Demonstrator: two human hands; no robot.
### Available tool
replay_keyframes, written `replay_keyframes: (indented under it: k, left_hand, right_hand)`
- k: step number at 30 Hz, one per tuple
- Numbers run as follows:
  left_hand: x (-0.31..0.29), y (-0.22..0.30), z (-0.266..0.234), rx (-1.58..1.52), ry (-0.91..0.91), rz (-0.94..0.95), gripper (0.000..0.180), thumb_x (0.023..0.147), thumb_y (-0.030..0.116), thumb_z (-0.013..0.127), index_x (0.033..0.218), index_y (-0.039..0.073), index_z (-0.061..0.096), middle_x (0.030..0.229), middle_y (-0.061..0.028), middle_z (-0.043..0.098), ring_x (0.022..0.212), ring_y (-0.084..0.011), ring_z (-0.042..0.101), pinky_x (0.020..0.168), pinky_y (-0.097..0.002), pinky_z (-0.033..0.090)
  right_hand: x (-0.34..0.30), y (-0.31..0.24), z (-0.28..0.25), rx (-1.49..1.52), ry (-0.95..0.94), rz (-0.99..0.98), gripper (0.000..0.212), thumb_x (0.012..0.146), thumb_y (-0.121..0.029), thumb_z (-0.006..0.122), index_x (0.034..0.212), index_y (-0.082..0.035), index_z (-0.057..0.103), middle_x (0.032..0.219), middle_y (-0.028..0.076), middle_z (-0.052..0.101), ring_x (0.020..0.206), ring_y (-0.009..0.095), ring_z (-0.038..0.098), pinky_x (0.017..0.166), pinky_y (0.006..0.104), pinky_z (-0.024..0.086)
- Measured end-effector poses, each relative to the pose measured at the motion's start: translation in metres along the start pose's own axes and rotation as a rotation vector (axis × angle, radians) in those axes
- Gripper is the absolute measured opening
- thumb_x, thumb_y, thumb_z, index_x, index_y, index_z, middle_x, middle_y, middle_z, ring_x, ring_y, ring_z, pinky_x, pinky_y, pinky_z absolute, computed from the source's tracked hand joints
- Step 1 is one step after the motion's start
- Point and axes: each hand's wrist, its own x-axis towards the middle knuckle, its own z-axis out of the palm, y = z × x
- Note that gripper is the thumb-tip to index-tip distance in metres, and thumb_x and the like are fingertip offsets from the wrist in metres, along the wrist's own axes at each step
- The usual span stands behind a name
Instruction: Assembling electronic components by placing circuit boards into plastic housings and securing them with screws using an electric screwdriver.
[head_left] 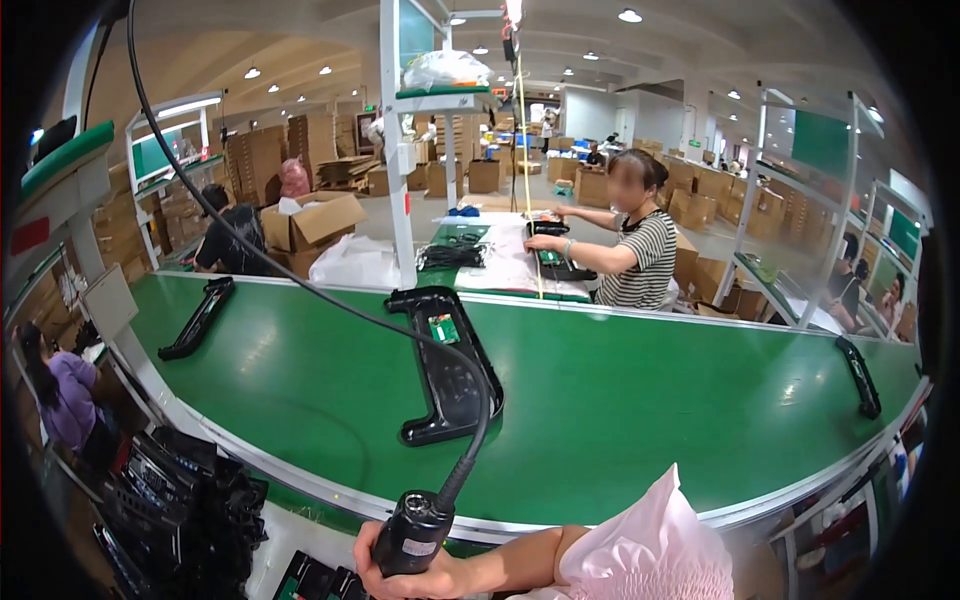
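My right hand [425,575] reaches in from the lower right, below a pink sleeve [640,545]. Its fingers wrap round a black corded electric screwdriver [410,532], whose cable leaves the top and arcs up to the left; the working tip is out of view. Just below it, black parts with green circuit boards [305,580] lie at the bottom edge. Beyond the hand, a black plastic housing [447,385] with a small green circuit board [442,327] rests on the green conveyor belt [620,400]. My left hand does not show.
A heap of black plastic parts [175,510] lies at lower left. More black housings sit on the belt at far left [198,318] and far right [858,376]. Across the belt, a person in a striped shirt [640,260] works at a table. The cable [300,280] hangs across the view.
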Motion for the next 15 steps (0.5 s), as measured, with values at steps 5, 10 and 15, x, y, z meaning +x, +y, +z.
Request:
replay_keyframes:
  k: [5,10,15]
  left_hand:
    - [-0.010,0.001,0.026,0.137,-0.010,0.086,0.009,0.088,0.007,0.049,0.092,-0.002,0.048,0.087,-0.0090,0.051,0.082,-0.0154,0.050,0.073,-0.0229,0.045]
    - [-0.040,0.004,0.000,0.160,0.122,0.128,0.011,0.087,0.002,0.049,0.097,-0.002,0.049,0.091,-0.0096,0.052,0.085,-0.0162,0.051,0.078,-0.0233,0.045]
    - [-0.007,0.008,-0.011,0.240,0.011,0.211,0.017,0.086,0.002,0.049,0.103,-0.003,0.050,0.097,-0.0115,0.054,0.090,-0.0183,0.054,0.082,-0.0246,0.046]
  right_hand:
    - [0.014,0.015,-0.004,0.041,0.010,0.028,0.031,0.068,-0.012,0.060,0.093,-0.003,0.044,0.062,0.001,0.046,0.051,0.007,0.044,0.044,0.0205,0.035]
    - [0.001,0.017,0.005,0.042,-0.010,-0.010,0.037,0.068,-0.017,0.066,0.094,-0.004,0.044,0.068,0.000,0.046,0.050,0.007,0.043,0.044,0.0200,0.034]
    - [0.000,-0.002,0.009,0.179,0.079,-0.083,0.041,0.070,-0.025,0.071,0.091,0.000,0.047,0.059,0.007,0.050,0.044,0.014,0.044,0.042,0.0249,0.037]
